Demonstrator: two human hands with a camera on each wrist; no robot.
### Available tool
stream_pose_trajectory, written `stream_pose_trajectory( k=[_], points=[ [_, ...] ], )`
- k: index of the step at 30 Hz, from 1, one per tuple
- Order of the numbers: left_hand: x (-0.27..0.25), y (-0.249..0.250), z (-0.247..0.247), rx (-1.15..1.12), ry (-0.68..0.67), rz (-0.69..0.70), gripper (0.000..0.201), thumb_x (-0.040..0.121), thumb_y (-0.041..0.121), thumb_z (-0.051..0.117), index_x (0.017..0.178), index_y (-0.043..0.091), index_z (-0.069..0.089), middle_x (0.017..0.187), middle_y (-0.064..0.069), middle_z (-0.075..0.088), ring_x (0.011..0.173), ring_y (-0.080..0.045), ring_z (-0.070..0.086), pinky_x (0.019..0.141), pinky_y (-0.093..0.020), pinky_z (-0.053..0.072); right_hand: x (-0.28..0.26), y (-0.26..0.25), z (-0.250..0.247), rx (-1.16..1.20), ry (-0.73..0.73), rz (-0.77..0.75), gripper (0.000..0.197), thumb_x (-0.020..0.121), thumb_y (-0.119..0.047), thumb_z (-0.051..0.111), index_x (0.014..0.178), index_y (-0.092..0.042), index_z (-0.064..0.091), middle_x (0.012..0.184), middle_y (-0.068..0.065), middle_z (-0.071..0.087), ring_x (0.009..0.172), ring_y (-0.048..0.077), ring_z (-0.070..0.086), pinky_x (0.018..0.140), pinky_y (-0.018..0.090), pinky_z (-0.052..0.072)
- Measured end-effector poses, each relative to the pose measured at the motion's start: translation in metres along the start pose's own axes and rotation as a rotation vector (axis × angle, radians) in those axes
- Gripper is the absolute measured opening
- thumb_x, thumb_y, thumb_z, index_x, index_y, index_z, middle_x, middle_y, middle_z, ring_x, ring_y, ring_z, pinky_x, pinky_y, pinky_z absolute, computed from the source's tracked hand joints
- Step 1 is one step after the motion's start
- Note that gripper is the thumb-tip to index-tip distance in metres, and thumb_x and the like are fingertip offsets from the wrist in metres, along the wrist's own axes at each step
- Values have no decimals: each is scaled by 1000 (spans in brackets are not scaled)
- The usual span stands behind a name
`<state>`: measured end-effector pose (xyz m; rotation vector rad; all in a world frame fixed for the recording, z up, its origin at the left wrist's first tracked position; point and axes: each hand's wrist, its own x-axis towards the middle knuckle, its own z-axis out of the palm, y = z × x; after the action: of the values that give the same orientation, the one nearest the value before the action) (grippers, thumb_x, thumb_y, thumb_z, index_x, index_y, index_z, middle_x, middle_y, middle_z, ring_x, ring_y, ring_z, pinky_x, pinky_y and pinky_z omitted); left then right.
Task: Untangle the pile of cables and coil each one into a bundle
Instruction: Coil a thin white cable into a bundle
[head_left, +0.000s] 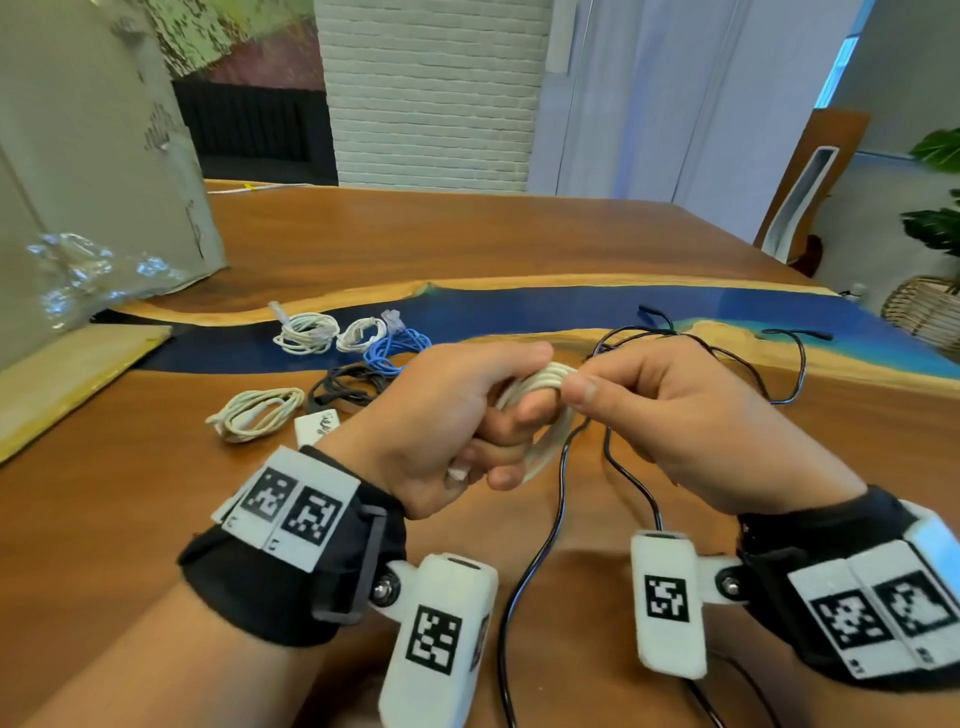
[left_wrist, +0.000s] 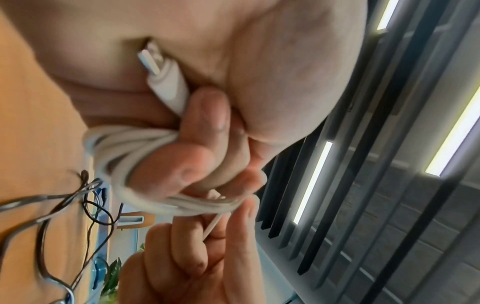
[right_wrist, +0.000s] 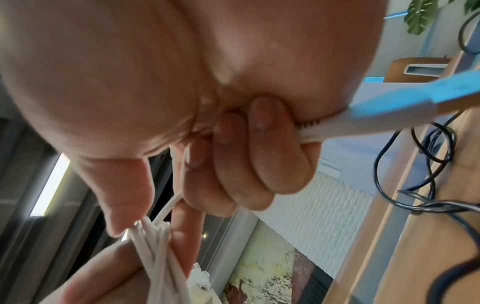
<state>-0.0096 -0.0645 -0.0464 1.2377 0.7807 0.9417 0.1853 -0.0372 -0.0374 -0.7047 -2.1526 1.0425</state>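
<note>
Left hand (head_left: 441, 415) grips a white cable coil (head_left: 545, 410) held above the wooden table (head_left: 467, 239), loops wound round its curled fingers; the cable's white plug (left_wrist: 161, 72) is tucked against the palm in left wrist view. Right hand (head_left: 670, 410), at 3 o'clock of the coil, pinches the coil's top strands btwn thumb and forefinger; the other fingers curl on the loose thin end (right_wrist: 168, 203).

A loose black cable (head_left: 639, 478) trails on the table under both hands, running from 1 o'clock to 6 o'clock.

Finished bundles lie at 10–11 o'clock of the hands: two white bundles (head_left: 306, 332), a blue bundle (head_left: 395, 348), a black bundle (head_left: 343, 389), and a cream bundle (head_left: 260, 413) nearest the left edge.
</note>
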Motion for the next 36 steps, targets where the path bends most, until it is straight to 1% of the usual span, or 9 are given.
stream_pose_trajectory(
  k=[5, 7, 10, 13, 17, 21, 24, 29, 36],
  points=[
    [12, -5, 3, 12, 234, 62, 44, 106, 27, 47, 67, 11, 55, 50, 4, 23, 42, -12, 17, 54, -32, 30, 7, 10, 7, 78, 123, 87, 48, 98, -39, 57, 78, 4, 67, 52, -11, 38, 44, 4, 33, 45, 10, 31],
    [16, -7, 5, 32, 284, 119, 37, 107, 23, 48, 71, 13, 54, 53, 3, 26, 42, -12, 21, 56, -33, 31, 8, 13, 6, 180, 130, 124, 48, 98, -36, 57, 74, 5, 64, 52, -6, 34, 46, 5, 26, 45, 11, 27],
    [16, -6, 0, 13, 300, 128, 35, 106, 20, 50, 71, 15, 45, 53, 3, 30, 43, -12, 23, 51, -29, 32, 7, 16, 1, 259, 171, 161, 28, 101, -24, 54, 86, -16, 76, 58, 1, 36, 48, 12, 24, 42, 20, 24],
    [11, -3, -4, -106, 236, 115, 37, 106, 19, 48, 70, 18, 39, 51, 5, 28, 42, -11, 19, 48, -26, 33, 6, 21, -5, 171, 302, 79, 17, 101, -9, 57, 100, -12, 73, 63, 4, 52, 53, 17, 42, 45, 25, 36],
    [10, -1, -2, -249, 198, 150, 33, 106, 20, 47, 74, 20, 37, 50, 8, 23, 40, -8, 17, 49, -24, 33, 10, 19, 3, -100, 389, -21, 14, 94, -8, 70, 98, -18, 79, 90, -3, 79, 87, 13, 74, 82, 34, 61],
    [13, -4, -2, -247, 205, 229, 32, 105, 20, 47, 75, 17, 38, 49, 8, 27, 38, -6, 22, 53, -25, 35, 15, 22, 15, -144, 464, -69, 14, 92, -9, 74, 97, -19, 81, 88, -4, 79, 83, 15, 74, 75, 33, 61],
    [15, -6, 0, -233, 234, 276, 33, 106, 19, 46, 74, 16, 38, 48, 7, 30, 37, -6, 27, 52, -26, 35, 16, 21, 21, 6, 452, -57, 13, 95, -5, 70, 101, -11, 80, 87, 0, 80, 81, 14, 77, 72, 26, 61],
    [17, -7, -3, -151, 334, 307, 33, 106, 18, 48, 74, 15, 42, 51, 4, 32, 41, -10, 27, 50, -27, 35, 15, 20, 23, 277, 382, 69, 21, 101, -10, 59, 103, -9, 80, 97, 12, 79, 96, 30, 75, 94, 51, 59],
    [16, -9, -4, 54, 383, 332, 28, 103, 16, 55, 77, 11, 47, 51, 3, 40, 45, -12, 36, 50, -27, 37, 13, 20, 22, 384, 232, 133, 52, 78, -53, 79, 99, -6, 80, 107, 15, 77, 112, 37, 66, 108, 70, 39]
  ],
)
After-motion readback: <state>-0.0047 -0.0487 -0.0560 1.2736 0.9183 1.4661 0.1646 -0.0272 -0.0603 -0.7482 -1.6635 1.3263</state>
